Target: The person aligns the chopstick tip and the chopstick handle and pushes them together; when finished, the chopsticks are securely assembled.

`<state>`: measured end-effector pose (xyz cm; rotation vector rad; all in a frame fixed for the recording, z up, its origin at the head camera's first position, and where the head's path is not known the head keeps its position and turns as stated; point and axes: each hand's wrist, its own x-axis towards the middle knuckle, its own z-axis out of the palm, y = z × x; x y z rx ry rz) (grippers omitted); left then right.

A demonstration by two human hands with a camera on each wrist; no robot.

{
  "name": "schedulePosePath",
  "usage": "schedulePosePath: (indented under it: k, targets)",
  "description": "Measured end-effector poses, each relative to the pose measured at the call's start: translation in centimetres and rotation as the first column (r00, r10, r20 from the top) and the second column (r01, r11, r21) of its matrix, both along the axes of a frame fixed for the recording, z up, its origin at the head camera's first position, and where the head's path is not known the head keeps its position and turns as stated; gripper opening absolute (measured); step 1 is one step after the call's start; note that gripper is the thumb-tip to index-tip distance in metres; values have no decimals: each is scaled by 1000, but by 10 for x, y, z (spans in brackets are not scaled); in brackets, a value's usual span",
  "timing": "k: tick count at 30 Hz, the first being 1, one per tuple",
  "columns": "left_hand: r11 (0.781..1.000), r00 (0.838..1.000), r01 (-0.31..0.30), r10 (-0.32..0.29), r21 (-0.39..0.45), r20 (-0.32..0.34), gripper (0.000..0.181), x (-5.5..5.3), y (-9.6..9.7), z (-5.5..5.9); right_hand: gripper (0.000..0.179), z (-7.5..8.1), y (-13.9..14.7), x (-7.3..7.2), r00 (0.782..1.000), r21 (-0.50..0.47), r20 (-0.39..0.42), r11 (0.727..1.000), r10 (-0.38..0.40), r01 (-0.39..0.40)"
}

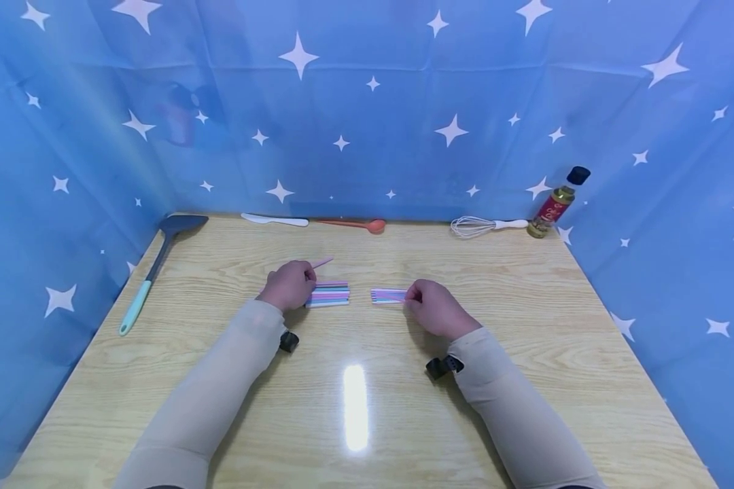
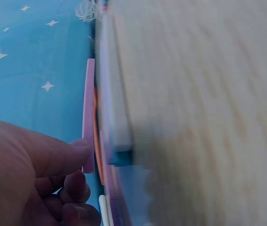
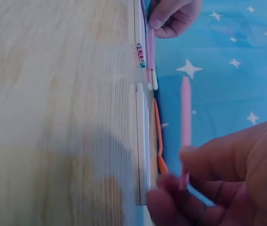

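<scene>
A pink stick (image 2: 89, 94) is pinched by the left hand (image 1: 290, 284), another stick (image 3: 186, 113) by the right hand (image 1: 435, 309), near stick rows (image 1: 331, 297).

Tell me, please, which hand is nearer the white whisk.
Right: the right hand is on the near side of the whisk, slightly left; the left hand is much farther left.

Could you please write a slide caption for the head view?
Left hand and right hand each pinch a pink stick near two groups of coloured sticks.
</scene>
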<state>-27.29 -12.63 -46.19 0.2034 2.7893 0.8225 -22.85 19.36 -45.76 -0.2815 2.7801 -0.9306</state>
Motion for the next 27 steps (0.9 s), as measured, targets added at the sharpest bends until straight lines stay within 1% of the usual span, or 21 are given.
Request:
schedulePosePath:
  k: [4, 6, 10, 12, 14, 18, 20, 24, 27]
  targets:
    - [998, 999, 1, 1, 63, -32, 14, 8, -2, 5, 8, -1, 1, 0, 999, -117, -33, 993, -5, 2]
    - [995, 999, 14, -10, 98, -43, 14, 15, -2, 9, 11, -1, 2, 1, 999, -179, -49, 984, -9, 0]
    - [982, 998, 38, -27, 184, -62, 13, 30, -1, 16, 19, 3, 2, 4, 998, -254, -59, 967, -20, 4]
    - [972, 997, 48, -31, 231, -77, 12, 36, 0, 18, 19, 5, 1, 6, 998, -289, -53, 957, -28, 11]
    - [959, 996, 53, -30, 279, -89, 11, 42, 1, 19, 19, 7, 0, 7, 998, -339, -54, 941, -34, 13]
    - [932, 994, 53, -13, 358, -113, 10, 49, 3, 17, 19, 8, -5, 7, 995, -429, -95, 903, -41, -4]
    - [918, 992, 50, -1, 393, -125, 10, 52, 4, 16, 19, 9, -6, 7, 991, -454, -125, 891, -45, -16]
    - [891, 988, 60, 9, 449, -151, 8, 56, 7, 13, 18, 7, -8, 7, 985, -465, -163, 885, -51, -31]
    - [869, 986, 68, 17, 490, -166, 7, 56, 10, 11, 18, 5, -8, 7, 983, -456, -176, 890, -57, -30]
